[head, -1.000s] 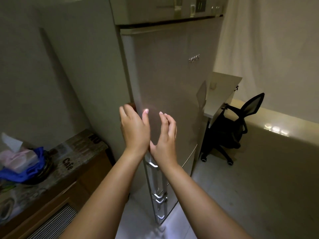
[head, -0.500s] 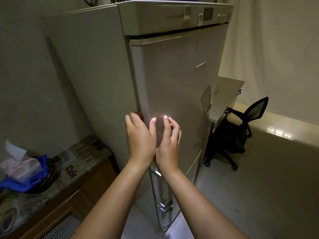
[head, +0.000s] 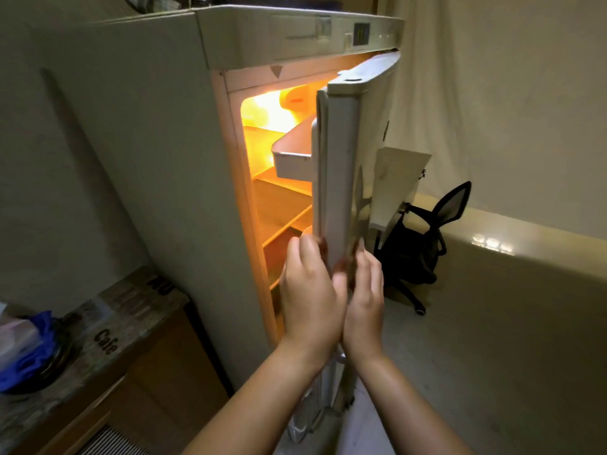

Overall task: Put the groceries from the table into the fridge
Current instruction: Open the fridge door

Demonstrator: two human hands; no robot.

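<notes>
The tall pale fridge (head: 157,165) fills the middle of the head view. Its door (head: 341,178) stands partly swung out, edge-on to me, and orange light shows bare shelves (head: 282,205) and a door bin (head: 292,152) inside. My left hand (head: 308,290) grips the door's free edge from the inner side, fingers curled round it. My right hand (head: 364,290) lies flat against the door's outer face, fingers extended. The table (head: 131,316) at lower left carries a pale bag (head: 16,336) and something blue (head: 29,362).
A black office chair (head: 423,244) and a white desk (head: 394,185) stand right behind the door's swing. A cream curtain hangs at the back right. Light floor lies to the right of my arms. A low cream ledge (head: 525,251) runs along the right.
The fridge door was closed with both hands at its edge. It has swung outward to the right, the inside light is on, and my hands have moved with the door.
</notes>
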